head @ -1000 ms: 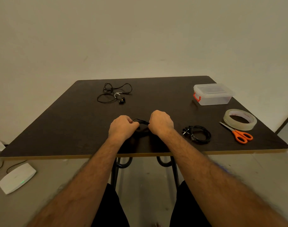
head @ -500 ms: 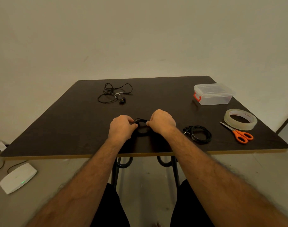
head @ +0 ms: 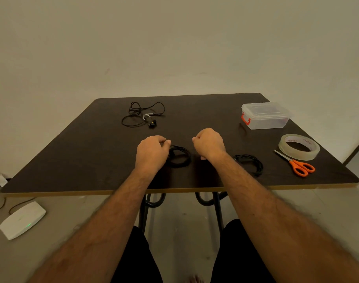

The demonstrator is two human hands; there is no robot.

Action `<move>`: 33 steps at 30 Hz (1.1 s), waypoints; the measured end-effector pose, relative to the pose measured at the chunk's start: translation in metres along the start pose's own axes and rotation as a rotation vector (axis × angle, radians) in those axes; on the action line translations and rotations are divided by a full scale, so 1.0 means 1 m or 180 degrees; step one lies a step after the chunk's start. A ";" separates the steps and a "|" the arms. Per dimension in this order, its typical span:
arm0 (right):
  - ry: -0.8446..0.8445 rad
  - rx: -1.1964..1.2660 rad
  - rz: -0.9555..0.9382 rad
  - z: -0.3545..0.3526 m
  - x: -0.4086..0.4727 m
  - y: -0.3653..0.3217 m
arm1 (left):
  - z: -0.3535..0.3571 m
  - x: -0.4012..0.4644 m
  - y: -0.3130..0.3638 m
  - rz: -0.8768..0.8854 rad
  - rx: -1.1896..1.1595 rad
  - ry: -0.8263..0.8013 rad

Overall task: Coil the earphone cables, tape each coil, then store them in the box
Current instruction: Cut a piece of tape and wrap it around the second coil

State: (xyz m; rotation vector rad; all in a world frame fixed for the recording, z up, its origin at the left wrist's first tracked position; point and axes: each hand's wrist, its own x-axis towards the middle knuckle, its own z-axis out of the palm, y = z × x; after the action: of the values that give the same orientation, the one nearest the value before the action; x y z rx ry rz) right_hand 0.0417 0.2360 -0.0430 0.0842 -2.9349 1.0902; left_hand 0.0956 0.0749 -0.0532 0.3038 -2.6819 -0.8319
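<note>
Left hand curled over the left edge of a black coil, fingertips pinching its strands against the worktop. Right hand apart from the coil, just right of it, closed in a loose fist; cannot tell whether anything sits between thumb and fingers.

Far left, on the floor below the worktop's near edge: white router with a small green light, cable trailing off to the left. On the worktop, far and left of centre: loose earphones, black cable sprawled in untidy loops, buds at the near right of the tangle. Near centre, between the hands: the coil, lying flat. Right of the right forearm: second coil, also flat, plug end at its far left. Further right, near: scissors, orange handles toward the near edge, blades pointing far-left. Touching or just beyond the blades: tape roll, clear, lying flat. Far right: box, clear plastic, lid on, red latch on its left end.
</note>
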 end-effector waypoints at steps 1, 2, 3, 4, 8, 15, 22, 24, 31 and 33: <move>0.0037 0.0031 -0.0076 -0.005 -0.001 0.000 | 0.000 0.000 0.002 0.0062 -0.0064 0.0084; 0.0089 0.0044 -0.0166 -0.010 -0.002 0.000 | 0.000 0.000 0.005 0.0131 -0.0114 0.0159; 0.0152 0.0045 -0.0244 -0.017 -0.003 0.000 | 0.001 0.000 0.010 0.0202 -0.0150 0.0219; 0.0210 0.0045 -0.0308 -0.025 -0.004 0.001 | 0.002 -0.001 0.015 0.0269 -0.0180 0.0260; 0.0363 -0.0110 -0.0468 -0.061 -0.008 0.017 | 0.010 -0.006 0.044 0.0484 -0.0253 0.0159; 0.0704 -0.0666 -0.0009 -0.138 -0.022 0.088 | 0.044 -0.018 0.123 0.0911 -0.0180 -0.0216; 0.0728 -0.1116 0.0707 -0.183 -0.051 0.168 | 0.103 -0.028 0.203 0.1099 0.0001 -0.0903; 0.0554 -0.1127 0.0740 -0.184 -0.057 0.181 | 0.121 -0.027 0.221 0.1085 0.0129 -0.1067; 0.0434 -0.1374 0.0561 -0.172 -0.059 0.189 | 0.159 -0.013 0.250 0.0897 0.0555 -0.1378; 0.0291 -0.1511 0.0580 -0.169 -0.056 0.187 | 0.164 -0.008 0.251 0.0839 0.0620 -0.1460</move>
State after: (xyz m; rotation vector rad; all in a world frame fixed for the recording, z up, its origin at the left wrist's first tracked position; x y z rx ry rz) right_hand 0.0858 0.4907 -0.0384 -0.2332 -3.0670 0.3663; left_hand 0.0171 0.3637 -0.0382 -0.2262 -3.1389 -0.6188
